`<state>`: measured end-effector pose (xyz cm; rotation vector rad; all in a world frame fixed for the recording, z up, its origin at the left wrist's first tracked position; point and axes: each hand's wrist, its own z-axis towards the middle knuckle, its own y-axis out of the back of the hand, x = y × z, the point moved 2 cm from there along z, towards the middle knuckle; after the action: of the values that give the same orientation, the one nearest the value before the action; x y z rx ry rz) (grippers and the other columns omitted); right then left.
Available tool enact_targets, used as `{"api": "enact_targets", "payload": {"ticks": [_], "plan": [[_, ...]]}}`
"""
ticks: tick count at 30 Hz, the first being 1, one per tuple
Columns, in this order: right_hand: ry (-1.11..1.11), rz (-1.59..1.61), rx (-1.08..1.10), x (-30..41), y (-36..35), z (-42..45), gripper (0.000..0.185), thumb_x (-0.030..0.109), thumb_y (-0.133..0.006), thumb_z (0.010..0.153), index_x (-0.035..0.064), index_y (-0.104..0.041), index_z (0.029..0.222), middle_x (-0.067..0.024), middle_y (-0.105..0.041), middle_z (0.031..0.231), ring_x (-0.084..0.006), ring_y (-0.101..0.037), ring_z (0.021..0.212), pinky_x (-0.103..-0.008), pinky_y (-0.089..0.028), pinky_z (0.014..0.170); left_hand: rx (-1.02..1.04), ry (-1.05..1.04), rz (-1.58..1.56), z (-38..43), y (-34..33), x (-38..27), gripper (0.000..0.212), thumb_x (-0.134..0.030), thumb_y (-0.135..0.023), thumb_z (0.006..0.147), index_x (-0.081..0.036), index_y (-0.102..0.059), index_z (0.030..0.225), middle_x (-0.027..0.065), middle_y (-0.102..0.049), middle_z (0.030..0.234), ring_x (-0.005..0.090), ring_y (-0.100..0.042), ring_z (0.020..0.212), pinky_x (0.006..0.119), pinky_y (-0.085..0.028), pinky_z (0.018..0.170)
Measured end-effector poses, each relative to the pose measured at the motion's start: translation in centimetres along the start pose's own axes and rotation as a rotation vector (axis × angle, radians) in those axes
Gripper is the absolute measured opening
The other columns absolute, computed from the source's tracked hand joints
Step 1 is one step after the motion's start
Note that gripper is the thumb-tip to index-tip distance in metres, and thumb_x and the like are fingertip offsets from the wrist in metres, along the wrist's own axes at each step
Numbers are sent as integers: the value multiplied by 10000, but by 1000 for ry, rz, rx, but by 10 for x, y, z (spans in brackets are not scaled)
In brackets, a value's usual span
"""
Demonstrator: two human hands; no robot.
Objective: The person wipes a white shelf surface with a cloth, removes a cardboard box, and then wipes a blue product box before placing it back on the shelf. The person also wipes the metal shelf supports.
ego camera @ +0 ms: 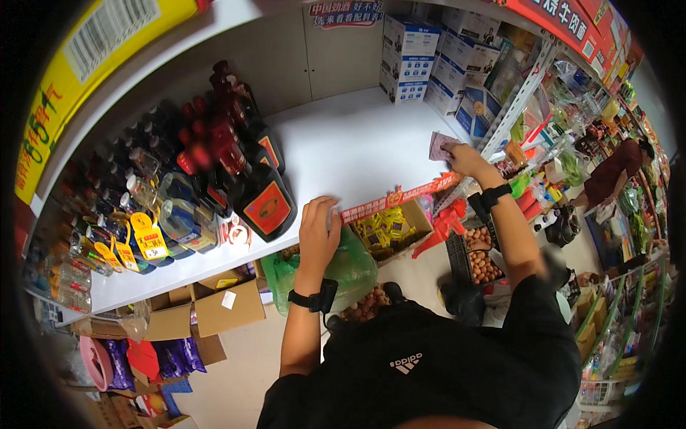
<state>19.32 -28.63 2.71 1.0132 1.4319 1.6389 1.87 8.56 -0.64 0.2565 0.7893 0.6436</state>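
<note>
My right hand grips a folded, dull pink cloth at the right end of a white shelf, close to the shelf's front edge. My left hand rests at the front edge, its fingers lying on the shelf top and holding no object. A red printed shelf strip runs along the edge between my hands. Left of my left hand stands a large dark liquor bottle with a red and gold label, among other bottles with red caps. Clear bottles with yellow price tags fill the shelf's left part.
White and blue boxes are stacked at the back right beside a perforated metal upright. Below the edge are a cardboard box of yellow packets, a green plastic bag and crates of eggs. Another person is at the far right.
</note>
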Motion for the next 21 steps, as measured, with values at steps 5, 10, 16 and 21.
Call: {"api": "enact_targets", "payload": {"ticks": [5, 10, 16, 21], "plan": [[-112, -3, 424, -25, -18, 42, 951, 674, -403, 936, -123, -331, 1451, -316, -357, 1496, -386, -341, 1422, -388, -274, 1173, 17, -59, 108, 15, -18, 25, 149, -55, -604, 885, 7, -628, 1019, 141, -621, 1085, 333, -576, 1025, 414, -462, 900], [-167, 5, 642, 34, 5, 72, 1172, 856, -320, 843, -113, -229, 1497, -295, -111, 1598, -389, -74, 1506, -419, -144, 1217, 49, -28, 143, 13, -22, 30, 226, -129, -623, 894, -6, -626, 1084, 143, -605, 1150, 343, -547, 1098, 426, -433, 960], [253, 170, 747, 142, -33, 97, 1053, 801, -252, 906, -42, -203, 1534, -255, -15, 1622, -352, 2, 1518, -439, -77, 1227, 86, 4, 105, 15, -26, 30, 258, -174, -631, 903, -2, -621, 1094, 157, -589, 1177, 359, -527, 1133, 433, -419, 980], [645, 108, 763, 158, -43, 88, 858, 691, -231, 984, 14, -362, 1494, -230, -36, 1630, -370, 20, 1516, -468, -37, 1222, 88, 31, 79, 15, -18, 33, 250, -174, -620, 917, 9, -617, 1088, 165, -583, 1177, 365, -524, 1135, 435, -421, 977]]}}
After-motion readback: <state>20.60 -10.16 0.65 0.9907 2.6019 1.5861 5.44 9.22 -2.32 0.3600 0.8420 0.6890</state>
